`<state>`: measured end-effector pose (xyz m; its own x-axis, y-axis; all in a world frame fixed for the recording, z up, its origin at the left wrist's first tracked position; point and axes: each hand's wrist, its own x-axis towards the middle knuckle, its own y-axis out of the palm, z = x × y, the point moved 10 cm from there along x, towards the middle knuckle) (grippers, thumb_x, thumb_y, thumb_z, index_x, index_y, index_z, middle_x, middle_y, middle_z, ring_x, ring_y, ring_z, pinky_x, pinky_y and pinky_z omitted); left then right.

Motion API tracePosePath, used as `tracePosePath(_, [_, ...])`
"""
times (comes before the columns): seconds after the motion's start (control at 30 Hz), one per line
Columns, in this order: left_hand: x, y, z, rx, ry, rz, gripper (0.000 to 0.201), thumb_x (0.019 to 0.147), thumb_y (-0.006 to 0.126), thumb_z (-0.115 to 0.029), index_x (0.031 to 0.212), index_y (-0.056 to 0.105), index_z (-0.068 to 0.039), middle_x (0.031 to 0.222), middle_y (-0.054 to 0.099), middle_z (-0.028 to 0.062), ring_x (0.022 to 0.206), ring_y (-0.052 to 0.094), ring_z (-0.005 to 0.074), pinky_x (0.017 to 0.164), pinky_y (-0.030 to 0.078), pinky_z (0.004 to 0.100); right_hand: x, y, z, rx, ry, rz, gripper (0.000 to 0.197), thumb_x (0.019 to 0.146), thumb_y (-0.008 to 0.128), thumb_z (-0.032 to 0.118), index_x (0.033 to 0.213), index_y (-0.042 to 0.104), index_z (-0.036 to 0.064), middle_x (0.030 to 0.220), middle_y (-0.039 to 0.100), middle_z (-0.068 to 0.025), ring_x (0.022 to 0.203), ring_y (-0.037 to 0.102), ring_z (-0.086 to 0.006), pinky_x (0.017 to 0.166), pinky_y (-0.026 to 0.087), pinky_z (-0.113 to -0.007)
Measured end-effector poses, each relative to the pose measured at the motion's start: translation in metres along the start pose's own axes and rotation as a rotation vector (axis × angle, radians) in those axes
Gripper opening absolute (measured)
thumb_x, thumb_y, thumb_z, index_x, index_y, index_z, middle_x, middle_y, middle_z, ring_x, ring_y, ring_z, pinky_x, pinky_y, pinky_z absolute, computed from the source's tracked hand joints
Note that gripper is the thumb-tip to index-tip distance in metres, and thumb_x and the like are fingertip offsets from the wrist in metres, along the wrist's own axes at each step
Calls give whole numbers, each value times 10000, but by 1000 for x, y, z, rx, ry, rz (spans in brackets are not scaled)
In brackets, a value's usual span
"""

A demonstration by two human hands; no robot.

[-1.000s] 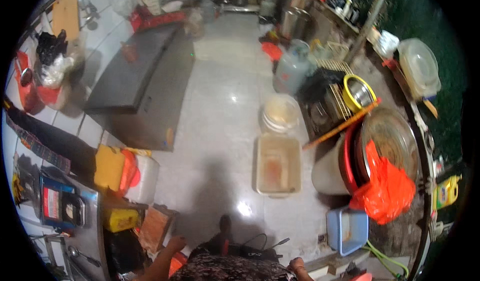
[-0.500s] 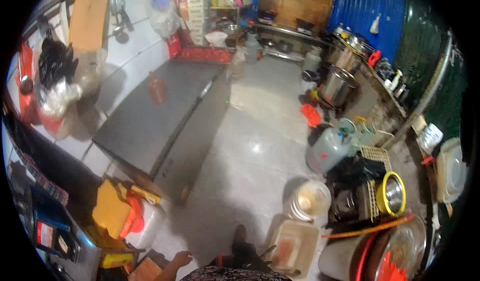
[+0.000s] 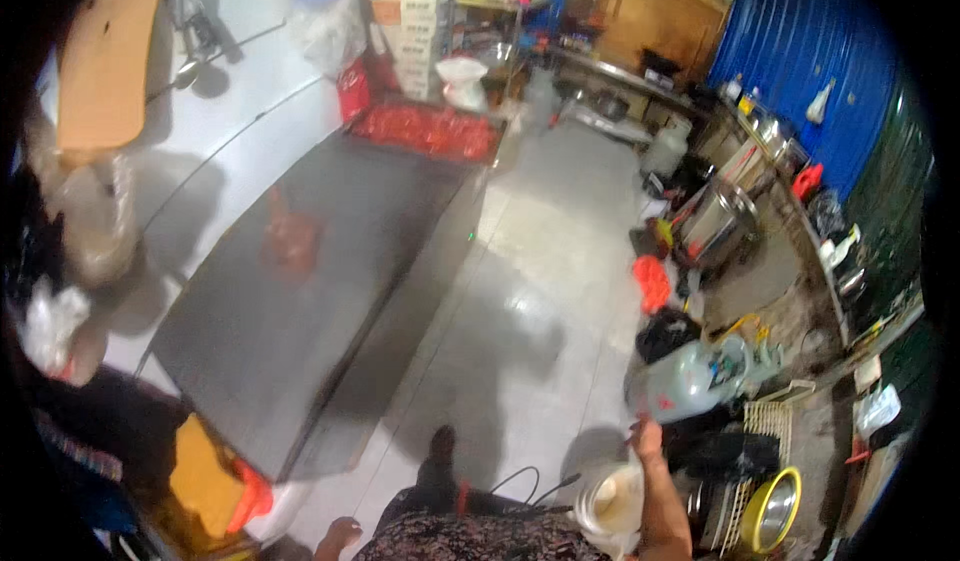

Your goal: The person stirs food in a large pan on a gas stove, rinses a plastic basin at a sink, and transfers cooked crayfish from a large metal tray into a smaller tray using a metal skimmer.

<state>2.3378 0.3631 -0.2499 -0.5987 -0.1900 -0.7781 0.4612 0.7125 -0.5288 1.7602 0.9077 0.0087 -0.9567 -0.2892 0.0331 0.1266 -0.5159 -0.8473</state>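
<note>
At the lower edge, my left hand (image 3: 340, 534) hangs beside my patterned clothing, near the close end of a long dark-topped chest (image 3: 330, 251); its fingers are too blurred to read. My right hand (image 3: 645, 436) is held out on the right, above a white bucket (image 3: 610, 501) and beside a pale gas cylinder (image 3: 690, 381). Motion smears its fingers, so I cannot make out whether it touches or holds anything. A blurred reddish thing (image 3: 292, 241) lies on the chest top. Across the chest's far end is a tray of red contents (image 3: 425, 131).
The tiled floor (image 3: 530, 301) runs between the chest and the right-hand wall. Along that wall are a steel pot (image 3: 715, 221), a yellow-rimmed bowl (image 3: 772, 511) and an orange-red thing (image 3: 652, 283). A tan board (image 3: 110, 66) and ladles hang at the left.
I have moved forward along the floor, so the chest and tray look nearer. My right forearm has come into view, reaching toward the cylinder. The left hand sits lower in the picture.
</note>
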Motion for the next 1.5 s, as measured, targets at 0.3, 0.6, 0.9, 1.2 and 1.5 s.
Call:
tracePosePath(0.3, [188, -461, -294, 6, 292, -654, 350, 791, 620, -234, 1092, 645, -58, 1089, 626, 209, 969, 617, 369, 828, 486, 448, 120, 17, -97, 830, 685, -41, 443, 777, 564, -5, 1201, 441, -50, 770, 609, -208, 529, 630, -302, 390, 499, -375])
tracePosePath(0.6, [201, -739, -496, -236, 444, -823, 305, 821, 592, -92, 1116, 620, -18, 1104, 628, 182, 992, 612, 339, 866, 480, 415, 595, 43, 79, 708, 460, 69, 386, 809, 563, 40, 1187, 508, -11, 798, 613, -127, 650, 623, -218, 540, 522, -335])
tracePosePath(0.9, [284, -981, -442, -313, 103, -1074, 326, 780, 622, -41, 1105, 637, -15, 834, 646, 163, 746, 620, 191, 690, 496, 320, 898, 199, 343, 875, 377, 362, 332, 855, 543, 111, 1139, 484, -50, 841, 575, -164, 683, 609, -248, 548, 523, -347])
tracePosePath(1.2, [446, -1237, -389, -55, -199, -1316, 334, 795, 613, -152, 1111, 635, -46, 1104, 618, 225, 1035, 589, 396, 905, 471, 455, 936, 260, 389, 948, 629, 481, 100, 909, 468, 84, 942, 544, 27, 784, 565, -97, 663, 588, -237, 590, 542, -466])
tracePosePath(1.5, [591, -1280, -310, -98, -321, -979, 415, 881, 501, -361, 878, 678, 14, 917, 643, 277, 941, 620, 427, 820, 470, 506, 1095, 239, 357, 866, 440, 287, 105, 862, 552, 118, 778, 592, 68, 602, 512, 9, 474, 459, -101, 396, 337, -259])
